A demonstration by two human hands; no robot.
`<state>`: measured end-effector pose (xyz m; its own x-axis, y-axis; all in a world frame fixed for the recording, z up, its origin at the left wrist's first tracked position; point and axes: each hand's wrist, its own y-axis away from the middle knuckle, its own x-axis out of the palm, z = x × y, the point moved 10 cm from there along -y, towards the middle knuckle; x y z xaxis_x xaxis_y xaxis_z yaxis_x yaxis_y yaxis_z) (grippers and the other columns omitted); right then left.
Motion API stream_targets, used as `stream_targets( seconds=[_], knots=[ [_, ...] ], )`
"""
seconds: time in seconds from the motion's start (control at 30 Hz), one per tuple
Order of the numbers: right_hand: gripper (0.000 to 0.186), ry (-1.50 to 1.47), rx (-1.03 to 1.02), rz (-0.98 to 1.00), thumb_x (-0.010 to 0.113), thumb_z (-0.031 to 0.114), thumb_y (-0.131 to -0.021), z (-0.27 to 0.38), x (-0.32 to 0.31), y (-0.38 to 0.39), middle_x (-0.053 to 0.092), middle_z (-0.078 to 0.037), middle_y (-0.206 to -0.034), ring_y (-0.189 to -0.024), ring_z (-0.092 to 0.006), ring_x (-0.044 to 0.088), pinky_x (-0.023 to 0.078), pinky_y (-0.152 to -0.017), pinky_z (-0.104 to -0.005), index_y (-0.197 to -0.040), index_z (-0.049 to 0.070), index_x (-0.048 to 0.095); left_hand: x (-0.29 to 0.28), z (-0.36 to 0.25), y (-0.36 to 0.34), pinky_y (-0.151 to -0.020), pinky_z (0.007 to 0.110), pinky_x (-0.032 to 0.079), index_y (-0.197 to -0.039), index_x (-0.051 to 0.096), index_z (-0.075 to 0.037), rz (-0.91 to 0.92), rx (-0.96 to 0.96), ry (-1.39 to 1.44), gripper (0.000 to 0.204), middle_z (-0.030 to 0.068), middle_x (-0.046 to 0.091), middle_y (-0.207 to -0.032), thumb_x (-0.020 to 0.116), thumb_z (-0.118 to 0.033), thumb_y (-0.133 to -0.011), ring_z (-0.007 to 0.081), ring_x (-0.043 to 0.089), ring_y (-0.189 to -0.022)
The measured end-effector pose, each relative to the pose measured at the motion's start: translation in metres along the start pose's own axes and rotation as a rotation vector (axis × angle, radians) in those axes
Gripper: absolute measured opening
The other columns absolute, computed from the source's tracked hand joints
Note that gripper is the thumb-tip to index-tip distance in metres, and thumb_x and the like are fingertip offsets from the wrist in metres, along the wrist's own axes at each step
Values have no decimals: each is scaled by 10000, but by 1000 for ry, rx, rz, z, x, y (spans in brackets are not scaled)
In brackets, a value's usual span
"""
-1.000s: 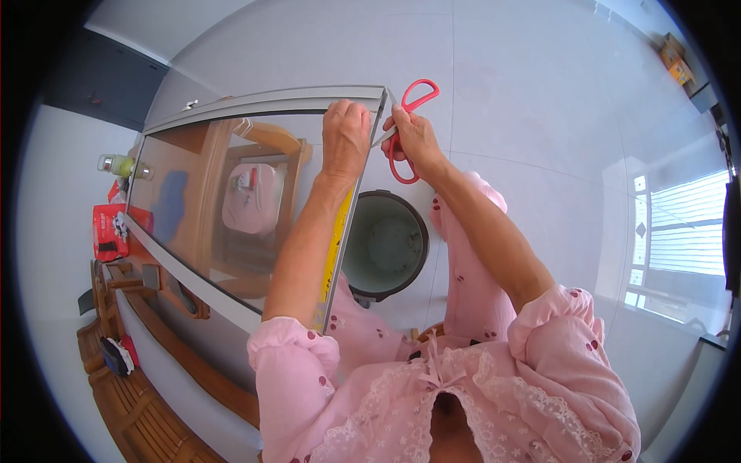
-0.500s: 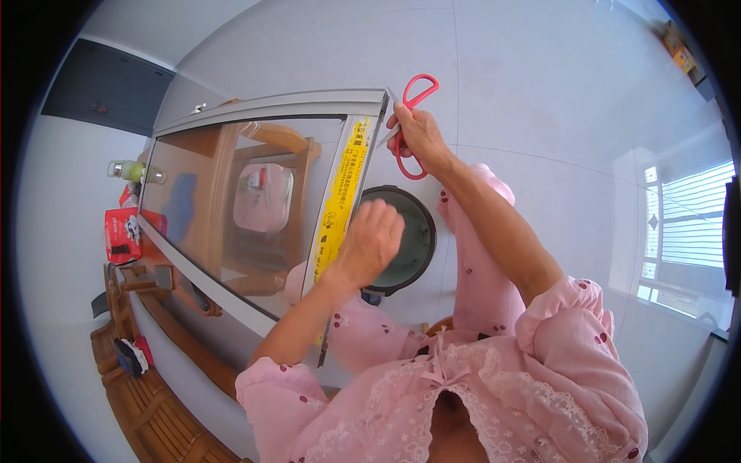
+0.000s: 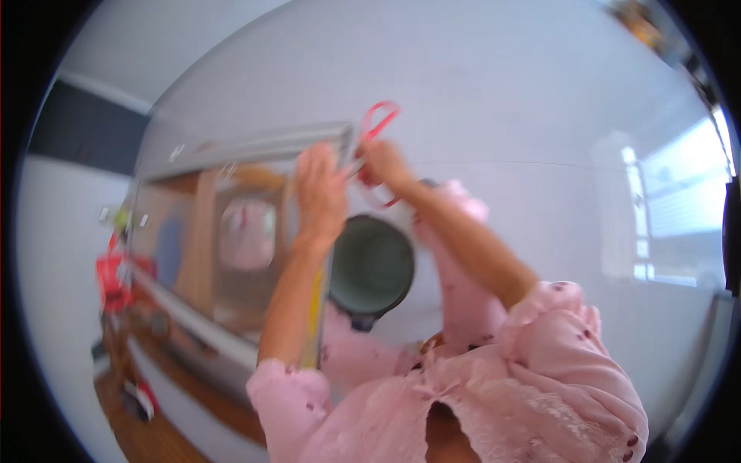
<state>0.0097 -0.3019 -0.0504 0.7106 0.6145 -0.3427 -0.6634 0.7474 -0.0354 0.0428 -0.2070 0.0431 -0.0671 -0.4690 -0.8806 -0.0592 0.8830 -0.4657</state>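
Observation:
Across my lap and to the left lies a glazed panel in a silver-grey frame (image 3: 255,142), a yellow printed strip (image 3: 315,305) along its near side rail. My left hand (image 3: 322,189) is at the panel's top right corner, covering part of the rail; motion blur smears its fingers. Just right of that corner, my right hand (image 3: 384,166) is closed round red-handled scissors (image 3: 372,132). Their grey blades point left toward my left hand, and whether they touch the frame is unclear. Below the hands stands a dark-rimmed bucket (image 3: 410,258).
Through the glass show a wooden chair and a pink cushion-like piece (image 3: 248,234). A red bag (image 3: 114,282) and wooden furniture (image 3: 147,424) stand at the left. Pale tiled floor (image 3: 502,92) spreads ahead, with a bright window (image 3: 687,201) at the right.
My left hand has moved up along the rail from beside the bucket to the panel's top corner. The scissors stay in my right hand. The whole view has shifted and blurred.

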Motion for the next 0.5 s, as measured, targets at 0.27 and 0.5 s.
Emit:
stream_targets(
  seconds=[0.27,0.5],
  knots=[
    [361,-739,208,-106,400,292,-867,-14,52,3,500,-96,-459,-349,-189,509,397,-333,-310,-675,7,510,17,32,36,-1007,433,223,-1204,365,97,135,-95,-43,384,270,359,-1256,343,-27,-841,391,313,-1194],
    [412,-801,206,-100,349,322,-887,-13,29,10,477,-89,-434,-324,-167,484,382,-315,-280,-693,-15,485,20,17,25,-980,402,278,-1169,376,112,233,-135,-94,365,257,363,-1249,414,-31,-837,374,315,-1195]
  ],
)
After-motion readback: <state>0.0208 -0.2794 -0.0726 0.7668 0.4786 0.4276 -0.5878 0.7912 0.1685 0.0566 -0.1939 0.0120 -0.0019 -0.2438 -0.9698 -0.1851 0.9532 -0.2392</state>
